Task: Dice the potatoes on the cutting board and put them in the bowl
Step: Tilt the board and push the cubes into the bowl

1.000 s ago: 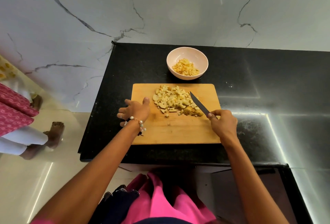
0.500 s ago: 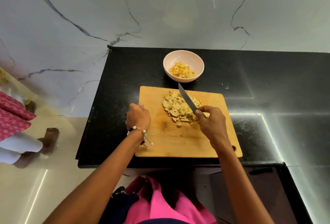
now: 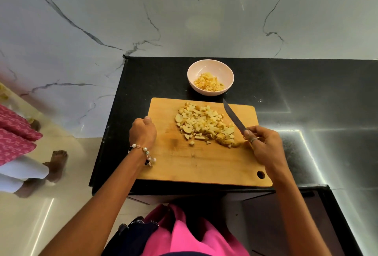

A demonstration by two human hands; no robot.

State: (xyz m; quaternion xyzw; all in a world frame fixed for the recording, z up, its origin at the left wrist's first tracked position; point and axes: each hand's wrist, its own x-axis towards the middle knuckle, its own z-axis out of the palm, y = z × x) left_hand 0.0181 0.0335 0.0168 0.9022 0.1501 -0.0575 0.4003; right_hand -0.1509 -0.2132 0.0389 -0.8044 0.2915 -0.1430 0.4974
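Two hands flanked the potato pile (image 3: 205, 125): right hand (image 3: 263, 143) nearer, gripping the knife (image 3: 234, 120); left hand (image 3: 143, 131) fisted, seemingly empty.

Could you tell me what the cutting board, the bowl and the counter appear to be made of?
The cutting board looks like wood or bamboo: tan, matte, with knife scars. The bowl looks like glazed ceramic, possibly melamine: pale pink, smooth, slightly glossy. The counter looks like polished black stone, likely granite: it mirrors a strip of light.
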